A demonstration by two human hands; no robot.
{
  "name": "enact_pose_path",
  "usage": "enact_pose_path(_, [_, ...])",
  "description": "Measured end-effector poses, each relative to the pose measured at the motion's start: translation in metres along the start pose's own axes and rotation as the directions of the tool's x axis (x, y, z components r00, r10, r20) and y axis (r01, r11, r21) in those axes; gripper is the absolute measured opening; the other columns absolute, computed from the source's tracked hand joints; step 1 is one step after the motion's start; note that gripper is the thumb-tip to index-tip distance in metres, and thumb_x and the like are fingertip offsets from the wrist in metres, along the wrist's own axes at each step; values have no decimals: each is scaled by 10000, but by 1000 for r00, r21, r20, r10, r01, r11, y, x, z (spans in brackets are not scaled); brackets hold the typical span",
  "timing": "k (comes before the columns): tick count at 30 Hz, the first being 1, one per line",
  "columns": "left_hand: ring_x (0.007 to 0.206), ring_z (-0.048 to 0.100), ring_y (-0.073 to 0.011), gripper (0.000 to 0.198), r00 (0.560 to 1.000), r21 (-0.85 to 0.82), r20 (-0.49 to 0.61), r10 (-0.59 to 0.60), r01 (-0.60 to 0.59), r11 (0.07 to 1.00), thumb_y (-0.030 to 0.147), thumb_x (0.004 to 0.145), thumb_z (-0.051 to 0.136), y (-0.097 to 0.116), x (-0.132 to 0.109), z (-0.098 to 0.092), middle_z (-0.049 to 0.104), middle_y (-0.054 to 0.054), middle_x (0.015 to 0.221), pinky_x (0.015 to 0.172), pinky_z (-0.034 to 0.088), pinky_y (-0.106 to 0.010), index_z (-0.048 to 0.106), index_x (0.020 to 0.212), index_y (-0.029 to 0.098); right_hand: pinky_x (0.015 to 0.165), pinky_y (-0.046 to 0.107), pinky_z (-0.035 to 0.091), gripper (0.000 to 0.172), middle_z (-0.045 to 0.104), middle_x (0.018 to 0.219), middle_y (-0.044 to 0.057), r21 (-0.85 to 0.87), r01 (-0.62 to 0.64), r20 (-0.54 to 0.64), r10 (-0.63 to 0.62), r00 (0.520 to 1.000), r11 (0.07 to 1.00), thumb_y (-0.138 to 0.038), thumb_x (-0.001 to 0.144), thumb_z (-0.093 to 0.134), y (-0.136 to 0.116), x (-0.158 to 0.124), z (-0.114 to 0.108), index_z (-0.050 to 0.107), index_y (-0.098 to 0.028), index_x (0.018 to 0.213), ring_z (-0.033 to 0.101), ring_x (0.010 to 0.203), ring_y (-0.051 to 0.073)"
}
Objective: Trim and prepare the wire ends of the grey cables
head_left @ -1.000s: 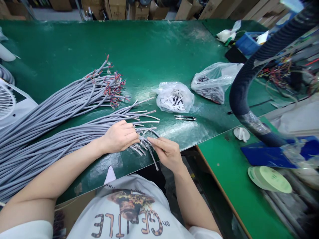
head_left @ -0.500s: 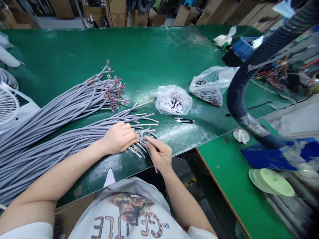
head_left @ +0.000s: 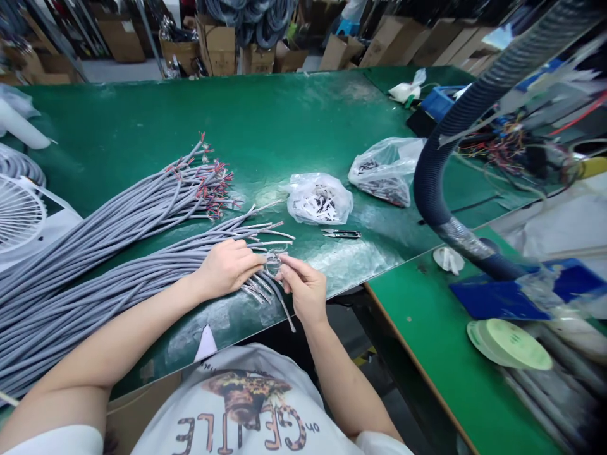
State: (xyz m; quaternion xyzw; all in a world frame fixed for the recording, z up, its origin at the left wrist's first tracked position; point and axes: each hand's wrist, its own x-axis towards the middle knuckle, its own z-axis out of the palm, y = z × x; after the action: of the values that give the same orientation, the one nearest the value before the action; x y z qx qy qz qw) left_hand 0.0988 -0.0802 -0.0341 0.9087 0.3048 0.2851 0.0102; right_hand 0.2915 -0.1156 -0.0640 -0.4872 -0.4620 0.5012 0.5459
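The left hand (head_left: 231, 268)'s grip closes around grey cables (head_left: 142, 278) lying on the table (head_left: 294, 126), hiding the held part; their far ends are cut off at left. The right hand (head_left: 303, 283) pinches narrowly at blurred strands (head_left: 273, 258). Clear bags hold white-and-black pieces (head_left: 322, 201) and dark ones (head_left: 384, 187).

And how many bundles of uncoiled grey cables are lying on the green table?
2: the far bundle, with red wires at its ends, and the near bundle, with the left hand on it. Others may be hidden.
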Motion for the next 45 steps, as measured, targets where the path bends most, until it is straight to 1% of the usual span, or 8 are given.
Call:
enact_pose_path(5, [821, 566, -170, 138, 995, -179, 9, -95, 95, 979, 228, 896, 511, 5, 15, -5, 651, -74, 872, 759, 449, -293, 622, 931, 154, 428, 209, 381, 240, 639, 624, -3, -25, 24, 4, -24, 1000, 999, -273, 777, 625, -6, 3, 0, 732, -184, 974, 419, 420, 55])
enact_pose_path(11, [768, 551, -154, 99, 976, -294, -10, -219, 207, 933, 211, 866, 556, 11, 23, 1, 611, -43, 784, 728, 444, -287, 636, 840, 158, 427, 195, 394, 234, 634, 637, 0, -81, 70, 53, -65, 996, 994, -269, 795, 600, -6, 7, -1, 712, -167, 974, 454, 435, 61])
enact_pose_path(20, [767, 533, -150, 84, 964, -370, -29, -265, 236, 899, 188, 854, 567, 10, 14, 16, 588, -32, 771, 718, 437, -293, 643, 823, 170, 649, 248, 523, 193, 711, 845, 44, -270, 213, 73, -201, 977, 939, -239, 838, 538, -2, 12, -4, 702, -183, 925, 643, 651, 128])
enact_pose_path(28, [792, 532, -149, 103, 987, -478, 52, -149, 156, 865, 214, 871, 542, 6, 13, 2, 591, -43, 799, 739, 445, -290, 618, 822, 165, 466, 203, 395, 223, 591, 586, -14, -210, 102, 20, -100, 995, 972, -304, 818, 559, 3, 25, -5, 693, -170, 937, 491, 491, 85])
enact_pose_path(31, [782, 538, -149, 124, 993, -553, 52, -102, 113, 825, 232, 873, 544, 6, 13, -2, 595, -45, 779, 733, 448, -287, 621, 805, 164, 402, 189, 305, 239, 550, 566, -33, -119, 71, -75, -80, 994, 990, -328, 794, 578, 1, 34, -12, 681, -160, 929, 398, 432, 56])
enact_pose_path(35, [718, 541, -134, 139, 969, -682, 42, -243, 206, 701, 260, 850, 592, -2, 13, -3, 592, -37, 749, 688, 443, -275, 623, 764, 155, 372, 188, 218, 280, 499, 554, -63, 64, 59, -206, -45, 978, 996, -347, 753, 628, -12, 42, -29, 648, -156, 956, 323, 387, 32])
enact_pose_path(40, [652, 517, -109, 218, 830, -863, 50, -556, 316, 394, 339, 740, 710, -16, 14, 1, 568, -9, 699, 628, 428, -250, 610, 711, 148, 372, 185, 153, 278, 340, 467, -120, 250, -124, 56, 113, 992, 960, -302, 724, 685, -29, 34, -35, 638, -164, 960, 214, 345, 11])
enact_pose_path(45, [631, 510, -95, 249, 766, -917, 107, -634, 322, 234, 347, 682, 756, -20, 14, 1, 567, 6, 685, 622, 429, -241, 606, 710, 150, 375, 187, 137, 369, 451, 624, -82, 204, -305, 377, 213, 901, 930, -259, 658, 741, -33, 32, -17, 642, -174, 1003, 214, 378, -11])
